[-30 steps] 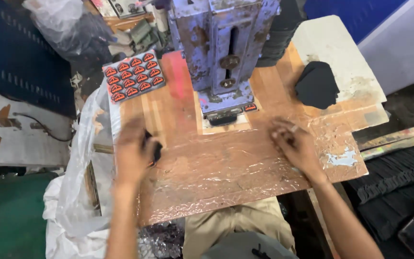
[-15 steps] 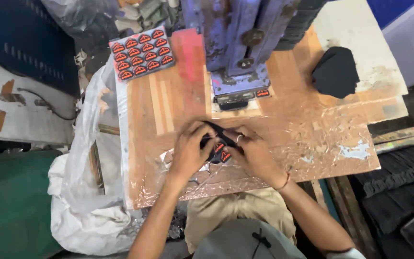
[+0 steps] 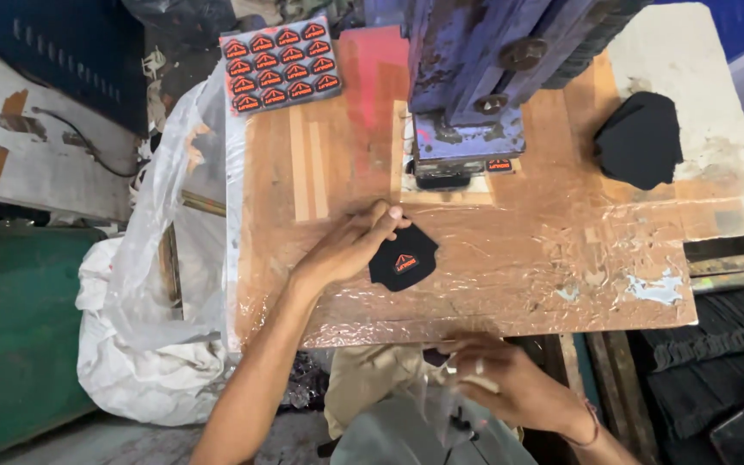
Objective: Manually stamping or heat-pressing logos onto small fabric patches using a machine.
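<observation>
Foil-wrapped worktop (image 3: 561, 250) is carrying a black patch (image 3: 403, 258), badge already on, near its front edge under the left hand (image 3: 350, 245), whose grip is pinching it short of the blue press (image 3: 467, 95), while the right hand (image 3: 510, 387) is peeling a clear film (image 3: 449, 379).

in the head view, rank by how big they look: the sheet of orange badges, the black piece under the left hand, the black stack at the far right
1. Sheet of orange badges, largest.
2. Black stack.
3. Black piece with an orange badge, smallest, partly hidden under the left hand.
Sheet and stack are close in size, so their order is unsure.
</observation>
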